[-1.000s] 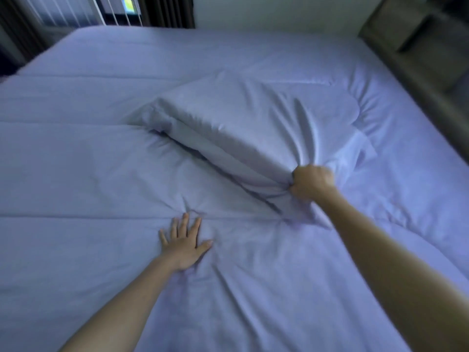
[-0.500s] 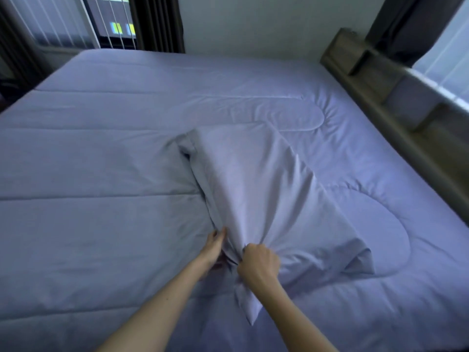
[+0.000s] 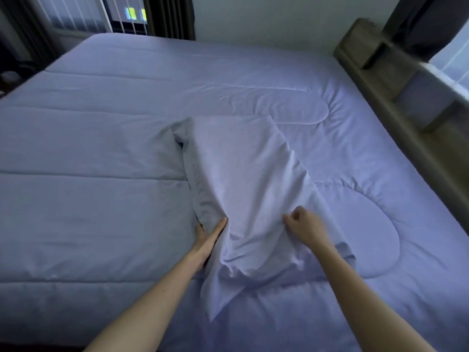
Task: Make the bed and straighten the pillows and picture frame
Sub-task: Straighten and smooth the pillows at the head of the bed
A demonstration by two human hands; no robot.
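Two bare forearms reach in from the near edge. The loose pillowcase flap (image 3: 218, 295) lies flat on the comforter (image 3: 88, 224), its corner pointing toward the camera.

Left hand (image 3: 208, 237) grips the pillow (image 3: 241, 179) at its near left side, thumb on top and fingers tucked under the edge. Right hand (image 3: 305, 227) sits on the pillow's near right side, fingers curled and pinching the case fabric, which puckers around them. The hands are apart, one on each side of the pillow's near end.

The pillow lies lengthwise near the middle of the bed, on top of the comforter, its far end angled a bit left. Case and comforter are the same pale lilac; the comforter is spread flat, with long stitched channels and rounded quilting on the right.

A wooden headboard (image 3: 396, 102) with open shelf niches runs along the right edge. A dark curtain (image 3: 167, 16) hangs at the far left beside a window (image 3: 127, 13). Yellow-green patches there are too blurred to read.
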